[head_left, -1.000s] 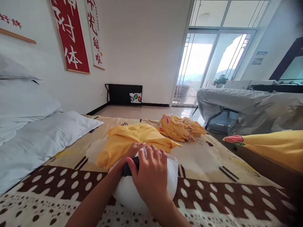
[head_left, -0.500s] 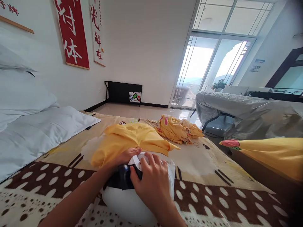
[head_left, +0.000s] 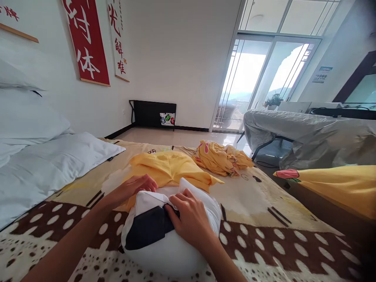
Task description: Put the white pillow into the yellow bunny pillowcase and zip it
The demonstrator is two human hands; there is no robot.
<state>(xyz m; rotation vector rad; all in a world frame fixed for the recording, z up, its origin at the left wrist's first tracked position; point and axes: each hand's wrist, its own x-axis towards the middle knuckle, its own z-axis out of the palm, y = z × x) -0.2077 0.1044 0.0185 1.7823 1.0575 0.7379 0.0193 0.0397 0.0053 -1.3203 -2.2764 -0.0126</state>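
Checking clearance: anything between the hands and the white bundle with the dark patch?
Nothing visible. The right hand rests on the white bundle; the left hand is at its far left edge, contact unclear. The plain yellow cloth lies beyond the bundle.

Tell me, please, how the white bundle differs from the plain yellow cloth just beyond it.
Colour: the white bundle bears a dark patch, while the yellow cloth looks plain.
Shape: the bundle is thick and rounded; the cloth lies flatter.
Contact: the right hand touches the bundle, not the cloth.
Both lie on the patterned blanket.
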